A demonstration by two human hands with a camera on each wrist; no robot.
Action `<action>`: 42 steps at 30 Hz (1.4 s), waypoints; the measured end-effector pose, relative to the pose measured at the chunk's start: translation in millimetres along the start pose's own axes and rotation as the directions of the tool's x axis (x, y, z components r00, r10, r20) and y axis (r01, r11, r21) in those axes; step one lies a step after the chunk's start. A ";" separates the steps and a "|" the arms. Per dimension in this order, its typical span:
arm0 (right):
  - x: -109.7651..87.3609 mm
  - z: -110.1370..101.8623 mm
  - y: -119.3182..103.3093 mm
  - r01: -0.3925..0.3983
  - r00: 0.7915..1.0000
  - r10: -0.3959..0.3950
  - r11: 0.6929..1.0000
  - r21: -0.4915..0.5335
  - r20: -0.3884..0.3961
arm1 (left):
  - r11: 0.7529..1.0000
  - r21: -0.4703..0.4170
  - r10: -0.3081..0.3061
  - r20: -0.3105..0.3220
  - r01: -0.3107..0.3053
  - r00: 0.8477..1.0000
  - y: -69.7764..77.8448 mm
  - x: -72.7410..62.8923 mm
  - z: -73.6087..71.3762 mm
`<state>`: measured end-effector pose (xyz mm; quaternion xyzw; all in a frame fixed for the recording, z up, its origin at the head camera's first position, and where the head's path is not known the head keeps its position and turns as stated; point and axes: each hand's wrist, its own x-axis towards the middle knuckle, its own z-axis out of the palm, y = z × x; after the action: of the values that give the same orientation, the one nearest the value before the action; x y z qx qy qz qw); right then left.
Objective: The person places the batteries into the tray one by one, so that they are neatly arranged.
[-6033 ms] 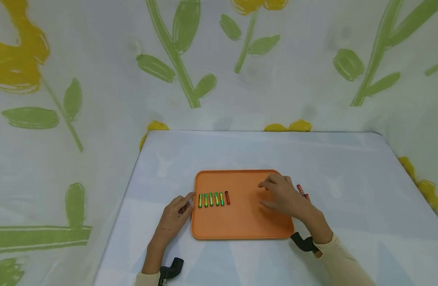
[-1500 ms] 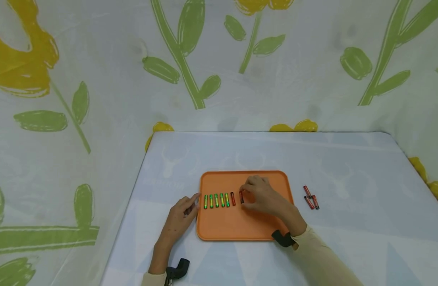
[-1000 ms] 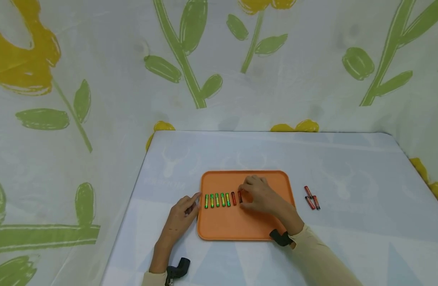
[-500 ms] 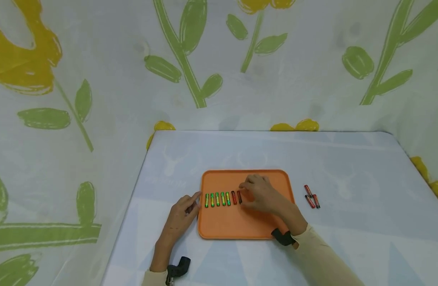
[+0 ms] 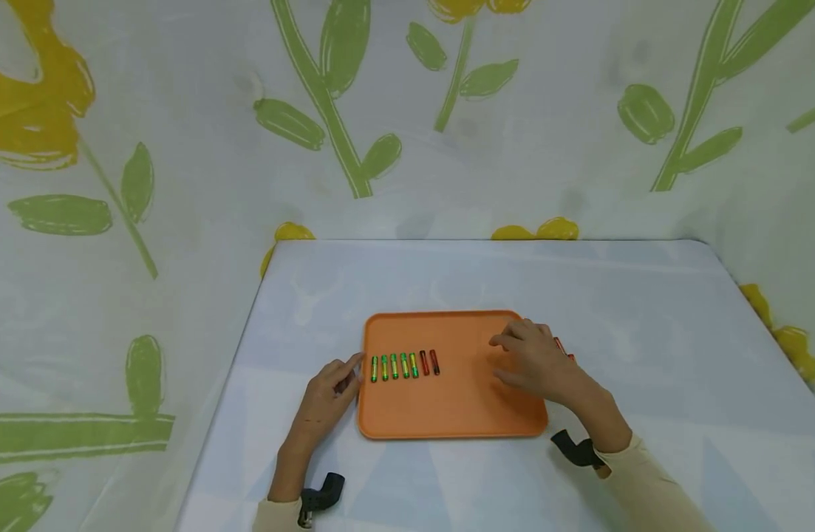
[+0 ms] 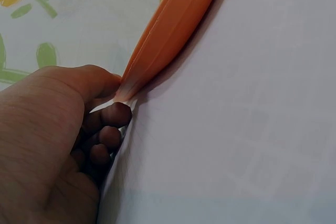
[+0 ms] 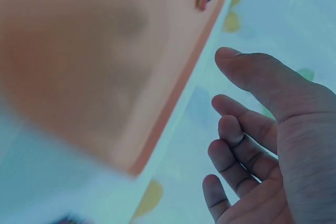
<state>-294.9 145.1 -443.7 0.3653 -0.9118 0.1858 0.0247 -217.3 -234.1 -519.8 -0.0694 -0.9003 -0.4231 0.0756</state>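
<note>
Several green-and-yellow batteries (image 5: 394, 366) and two red batteries (image 5: 430, 363) lie side by side, upright in the view, in a row on the orange tray (image 5: 447, 414). My left hand (image 5: 325, 403) touches the tray's left rim with thumb and index fingertips; its other fingers curl loosely below, as the left wrist view shows. Over the tray's right part, my right hand (image 5: 540, 366) is spread, with thumb and fingers apart and nothing between them. Beyond it on the table, loose red batteries (image 5: 558, 344) are partly hidden by this hand.
The tray sits on a pale patterned tabletop (image 5: 380, 277). Behind the table hangs a white backdrop (image 5: 553, 170) with painted yellow flowers and green stems. Black wrist mounts (image 5: 575, 448) stick out by both sleeves.
My right hand has set a second red battery beside the first, slid it closer, let go, and moved right toward the loose ones. My left hand has stayed at the rim.
</note>
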 end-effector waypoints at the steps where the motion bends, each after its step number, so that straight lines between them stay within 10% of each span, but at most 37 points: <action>1: -5.8 -2.2 5.0 0.002 1.000 -0.002 1.000 -0.004 -0.008 | 1.000 -0.001 -0.005 0.004 0.005 1.000 -0.2 0.0 0.0; 11: -43.5 -24.9 43.0 -0.021 0.998 0.018 0.999 -0.045 -0.052 | 1.000 0.011 0.000 0.014 0.000 1.000 -2.1 -1.3 -5.9; 27: -60.6 -27.9 70.6 -0.101 0.982 0.111 0.992 -0.070 0.150 | 1.000 -0.016 0.008 -0.006 -0.008 1.000 -2.4 -7.2 -6.6; 42: -67.0 -24.8 78.2 -0.043 0.997 0.049 0.995 -0.094 0.064 | 0.999 -0.023 0.034 -0.002 -0.034 0.999 1.0 0.3 -1.8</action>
<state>-300.8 249.9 -457.8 0.3488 -0.9279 0.1317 0.0071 -217.2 -234.9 -517.8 -0.0853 -0.8939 -0.4323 0.0828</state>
